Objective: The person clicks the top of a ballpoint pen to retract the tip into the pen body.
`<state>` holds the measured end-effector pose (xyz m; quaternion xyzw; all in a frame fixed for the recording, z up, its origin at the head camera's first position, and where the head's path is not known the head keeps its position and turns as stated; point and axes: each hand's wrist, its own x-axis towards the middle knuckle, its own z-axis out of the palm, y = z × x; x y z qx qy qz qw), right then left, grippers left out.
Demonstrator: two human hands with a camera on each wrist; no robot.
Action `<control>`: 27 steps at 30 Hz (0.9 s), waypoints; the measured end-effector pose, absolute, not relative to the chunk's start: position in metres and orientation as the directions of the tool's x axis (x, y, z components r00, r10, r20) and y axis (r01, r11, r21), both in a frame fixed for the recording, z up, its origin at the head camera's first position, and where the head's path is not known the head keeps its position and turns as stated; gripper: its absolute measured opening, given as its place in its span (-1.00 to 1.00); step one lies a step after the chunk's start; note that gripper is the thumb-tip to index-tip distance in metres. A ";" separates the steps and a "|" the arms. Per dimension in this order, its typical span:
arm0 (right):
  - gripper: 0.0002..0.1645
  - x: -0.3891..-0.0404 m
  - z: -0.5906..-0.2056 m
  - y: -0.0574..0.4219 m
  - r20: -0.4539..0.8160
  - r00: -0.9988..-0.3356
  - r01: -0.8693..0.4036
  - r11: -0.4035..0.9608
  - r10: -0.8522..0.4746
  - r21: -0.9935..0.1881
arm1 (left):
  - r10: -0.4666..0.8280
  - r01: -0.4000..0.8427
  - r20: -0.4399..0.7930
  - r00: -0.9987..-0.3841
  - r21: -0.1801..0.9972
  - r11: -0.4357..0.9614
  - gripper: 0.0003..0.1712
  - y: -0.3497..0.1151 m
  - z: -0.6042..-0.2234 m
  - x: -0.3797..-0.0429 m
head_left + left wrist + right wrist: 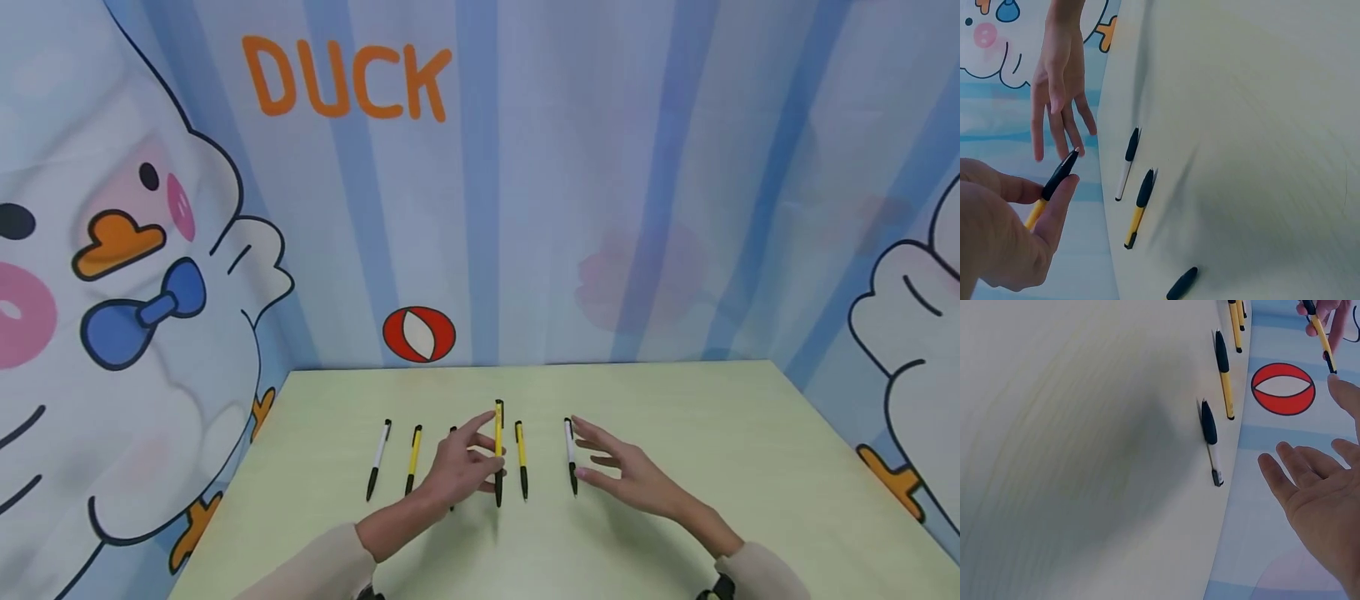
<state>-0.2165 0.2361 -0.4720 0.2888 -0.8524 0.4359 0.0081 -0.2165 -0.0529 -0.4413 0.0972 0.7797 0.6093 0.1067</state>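
My left hand (467,462) pinches a yellow pen (498,433) with a black grip between thumb and finger, raised above the table. The left wrist view shows the pen's black tip end (1060,175) jutting from the fingertips. My right hand (633,477) hovers with fingers spread, holding nothing. It is nearest to a white pen (570,446) with a black grip, which lies on the table below. Between the hands lies another yellow pen (522,454). A white pen (379,458) and a yellow pen (414,454) lie to the left. One more pen is mostly hidden behind my left hand.
The pale yellow table (675,400) carries the row of pens. A cloth backdrop (555,183) with duck pictures, blue stripes and a red-and-white ball print (442,335) stands behind it and at both sides.
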 end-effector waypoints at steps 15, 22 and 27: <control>0.24 -0.222 -0.463 0.193 0.272 -0.787 -0.519 0.356 -0.554 -0.777 | 0.336 0.016 -0.022 -0.942 0.994 0.110 -0.14 -0.041 -0.441 -0.208; 0.33 -0.223 -0.459 0.183 0.258 -0.767 -0.515 0.324 -0.587 -0.794 | 0.369 0.010 -0.015 -0.929 0.998 0.065 -0.15 -0.037 -0.443 -0.208; 0.35 -0.224 -0.460 0.181 0.265 -0.764 -0.523 0.326 -0.588 -0.787 | 0.367 -0.012 -0.037 -0.930 0.997 0.071 -0.17 -0.035 -0.443 -0.209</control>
